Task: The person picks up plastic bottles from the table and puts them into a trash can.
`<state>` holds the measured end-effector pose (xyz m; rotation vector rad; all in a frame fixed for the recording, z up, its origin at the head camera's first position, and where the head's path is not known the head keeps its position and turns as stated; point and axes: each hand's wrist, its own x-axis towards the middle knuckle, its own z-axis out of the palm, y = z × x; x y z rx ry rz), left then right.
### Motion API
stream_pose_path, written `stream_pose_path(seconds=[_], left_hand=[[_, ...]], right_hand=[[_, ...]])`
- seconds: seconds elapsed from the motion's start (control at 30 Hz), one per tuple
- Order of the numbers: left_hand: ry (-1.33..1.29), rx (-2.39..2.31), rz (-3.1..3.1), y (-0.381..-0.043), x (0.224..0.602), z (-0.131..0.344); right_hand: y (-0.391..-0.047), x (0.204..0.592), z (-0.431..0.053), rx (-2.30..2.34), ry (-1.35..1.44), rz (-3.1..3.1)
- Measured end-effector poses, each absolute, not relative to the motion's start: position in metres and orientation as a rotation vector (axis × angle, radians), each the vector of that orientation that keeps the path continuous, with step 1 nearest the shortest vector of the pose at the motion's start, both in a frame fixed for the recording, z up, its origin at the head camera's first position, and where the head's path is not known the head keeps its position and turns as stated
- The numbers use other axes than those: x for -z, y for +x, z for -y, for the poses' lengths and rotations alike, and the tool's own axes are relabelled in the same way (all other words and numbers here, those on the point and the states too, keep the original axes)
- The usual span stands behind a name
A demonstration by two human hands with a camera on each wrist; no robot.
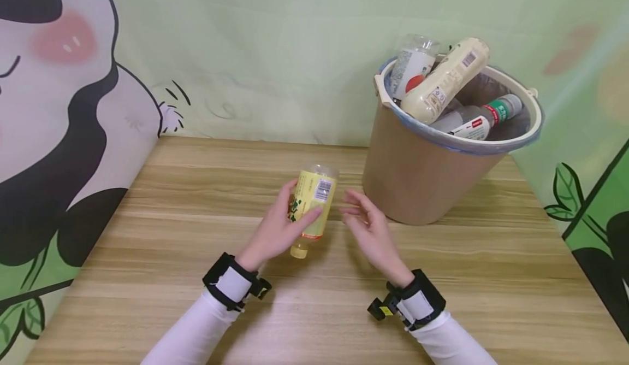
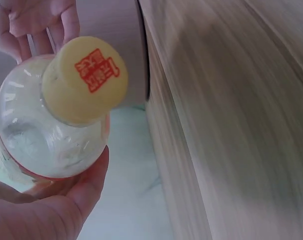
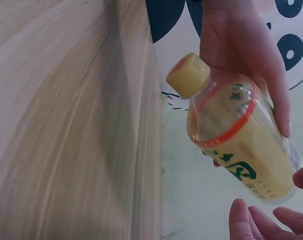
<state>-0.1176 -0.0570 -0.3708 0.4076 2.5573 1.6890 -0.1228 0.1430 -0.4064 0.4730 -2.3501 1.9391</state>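
A clear plastic bottle with a yellow label is tilted above the table, its yellow cap pointing down toward the person. My left hand grips it round the label, thumb across the front. Red print shows on the cap in the left wrist view, where the bottle looks empty. My right hand is just right of the bottle, apart from it, its fingers loosely bent and holding nothing. In the right wrist view the right fingertips lie near the bottle's base.
A brown bin with a bag-lined white rim stands at the back right of the wooden table. Heaped in it are several bottles, among them a cream one jutting above the rim. A panda-printed cloth hangs behind.
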Motion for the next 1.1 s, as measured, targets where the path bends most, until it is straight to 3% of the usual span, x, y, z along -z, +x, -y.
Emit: stream_pose_path(seconds=[0.4, 0.8, 1.1], left_hand=[[0.434, -1.756, -2.498, -0.133, 0.405, 0.043], [0.528, -1.784, -2.446, -0.128, 0.402, 0.042], [0.514, -1.81, -2.403, -0.129, 0.401, 0.045]], right_hand=[[-0.121, 0.408, -0.137, -1.877, 0.539, 2.36], [-0.122, 0.403, -0.141, -1.868, 0.571, 2.438], [-0.112, 0.373, -0.14, -1.867, 0.629, 2.513]])
